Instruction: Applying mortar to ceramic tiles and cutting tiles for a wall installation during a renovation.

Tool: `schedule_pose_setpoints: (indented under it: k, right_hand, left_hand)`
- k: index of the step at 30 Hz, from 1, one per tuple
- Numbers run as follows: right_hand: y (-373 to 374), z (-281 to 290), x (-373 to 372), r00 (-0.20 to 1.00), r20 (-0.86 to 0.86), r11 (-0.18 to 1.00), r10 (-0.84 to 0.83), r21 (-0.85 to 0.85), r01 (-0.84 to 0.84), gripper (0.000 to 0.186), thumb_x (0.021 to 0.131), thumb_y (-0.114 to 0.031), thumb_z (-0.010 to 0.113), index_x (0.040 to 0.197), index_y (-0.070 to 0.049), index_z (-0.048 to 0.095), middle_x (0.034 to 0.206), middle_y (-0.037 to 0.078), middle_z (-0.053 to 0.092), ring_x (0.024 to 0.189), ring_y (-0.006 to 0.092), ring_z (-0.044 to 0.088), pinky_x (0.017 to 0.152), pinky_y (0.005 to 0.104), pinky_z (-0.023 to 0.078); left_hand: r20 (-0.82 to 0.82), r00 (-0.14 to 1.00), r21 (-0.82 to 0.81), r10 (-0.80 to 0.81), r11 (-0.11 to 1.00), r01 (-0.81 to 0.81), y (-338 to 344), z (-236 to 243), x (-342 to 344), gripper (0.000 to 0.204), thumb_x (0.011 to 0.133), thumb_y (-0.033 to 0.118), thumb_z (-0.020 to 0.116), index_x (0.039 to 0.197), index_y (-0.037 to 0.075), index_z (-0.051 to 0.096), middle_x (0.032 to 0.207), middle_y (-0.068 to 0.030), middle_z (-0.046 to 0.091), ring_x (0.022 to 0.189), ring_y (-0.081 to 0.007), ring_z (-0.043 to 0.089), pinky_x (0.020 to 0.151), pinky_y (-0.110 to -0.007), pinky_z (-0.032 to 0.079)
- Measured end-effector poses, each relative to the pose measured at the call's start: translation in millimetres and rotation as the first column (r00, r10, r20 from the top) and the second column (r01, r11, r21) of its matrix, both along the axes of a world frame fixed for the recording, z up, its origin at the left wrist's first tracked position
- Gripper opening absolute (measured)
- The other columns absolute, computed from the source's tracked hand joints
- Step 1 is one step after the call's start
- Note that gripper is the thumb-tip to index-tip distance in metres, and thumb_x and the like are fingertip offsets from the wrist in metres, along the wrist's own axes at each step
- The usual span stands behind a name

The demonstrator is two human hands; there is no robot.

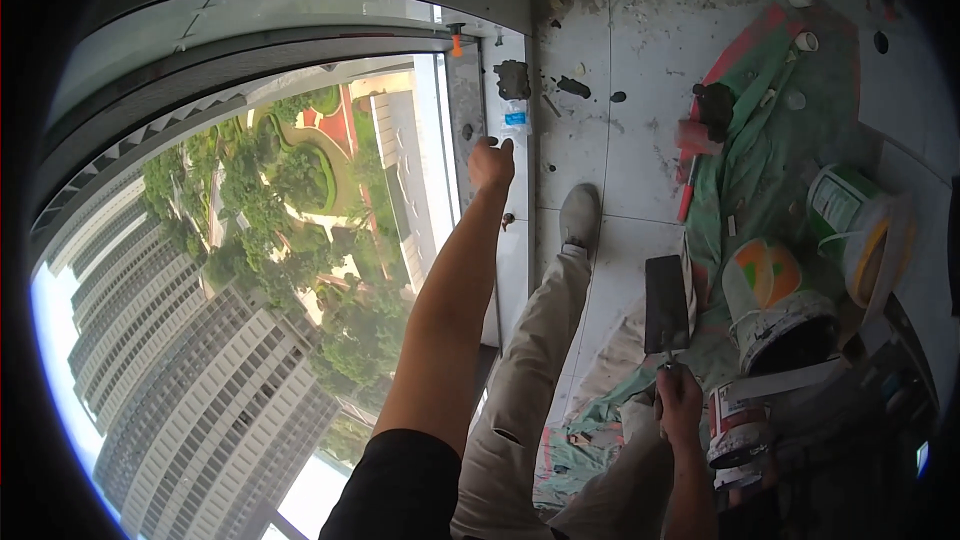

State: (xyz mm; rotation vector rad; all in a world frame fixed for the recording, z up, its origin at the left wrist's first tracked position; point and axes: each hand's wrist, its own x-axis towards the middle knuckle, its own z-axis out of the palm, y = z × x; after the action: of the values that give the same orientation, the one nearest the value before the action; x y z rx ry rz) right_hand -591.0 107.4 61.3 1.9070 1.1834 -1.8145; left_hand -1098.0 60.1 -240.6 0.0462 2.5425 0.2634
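Observation:
My left arm stretches forward along the window ledge [513, 180]. At its end my left hand [490, 164] hovers by the ledge, its thumb and a finger apart and nothing visible between them. Just beyond the fingertips is a small clear bottle with a blue label [514, 120]. A dark clump of mortar [513, 80] sits further along the ledge. Low on the right, my right hand [678, 402] is closed around the handle of a trowel [666, 305], whose flat, dark rectangular blade points away from me.
Left of the ledge, a window [300, 200] looks far down on trees and tall buildings. A crumpled green sheet [745, 170] covers the floor at right, with a red-handled tool [687, 190] at its edge. Buckets [765, 285] stand nearer. My shoe [580, 218] is beside the ledge.

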Motion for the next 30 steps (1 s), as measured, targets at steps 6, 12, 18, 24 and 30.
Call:
schedule_pose_setpoints:
  k: [6,12,18,24,30]
  right_hand:
    - [67,-74,-138,0.985,-0.082,0.989,0.149,0.021,-0.148,0.029,0.116,-0.033,0.07,0.104,-0.007,0.064,0.067,-0.003,0.054,0.044,0.0081,0.046,0.043,0.0303,0.033]
    - [80,-162,-193,0.992,-0.104,0.996,0.066,-0.048,-0.071,0.029,0.116,-0.035,0.07,0.107,-0.007,0.066,0.068,-0.002,0.055,0.043,0.0095,0.046,0.042,0.0308,0.034]
    - [71,-213,-224,0.984,-0.172,0.988,0.049,-0.138,-0.073,0.036,0.114,-0.04,0.073,0.104,-0.006,0.066,0.076,0.0,0.059,0.049,0.0087,0.051,0.045,0.0316,0.037]
    - [36,-249,-273,0.956,-0.236,0.982,0.173,-0.03,-0.185,0.04,0.117,-0.043,0.067,0.109,-0.004,0.068,0.076,0.004,0.063,0.057,0.0115,0.057,0.054,0.0359,0.045]
    - [-5,-282,-313,0.946,-0.305,0.989,0.113,-0.052,-0.135,0.041,0.117,-0.042,0.067,0.11,-0.002,0.068,0.076,0.01,0.066,0.061,0.0208,0.063,0.06,0.0406,0.049]
  left_hand:
    - [-0.054,0.986,0.005,0.155,0.988,-0.155,23,-57,-42,0.059,0.093,0.04,0.089,0.136,0.003,0.071,0.133,-0.0248,0.078,0.128,-0.0468,0.073,0.109,-0.056,0.057]
    - [-0.171,0.941,0.211,0.291,0.944,-0.254,7,-95,-24,0.051,0.089,0.03,0.095,0.124,0.001,0.075,0.114,-0.0212,0.083,0.111,-0.0419,0.079,0.1,-0.052,0.059]
    - [-0.01,0.982,0.224,0.189,0.957,-0.182,-30,-86,-14,0.039,0.091,0.027,0.093,0.118,0.003,0.08,0.097,-0.0154,0.085,0.09,-0.0359,0.082,0.091,-0.047,0.061]
    - [-0.255,0.961,-0.049,-0.106,0.994,0.096,-86,-44,11,0.042,0.099,0.014,0.082,0.138,0.004,0.07,0.124,-0.0195,0.076,0.104,-0.0389,0.078,0.09,-0.052,0.059]
    - [-0.25,0.937,0.33,-0.245,0.888,0.32,-20,-17,-31,0.053,0.103,0.002,0.07,0.155,0.006,0.062,0.148,-0.0227,0.066,0.13,-0.0472,0.068,0.105,-0.055,0.057]
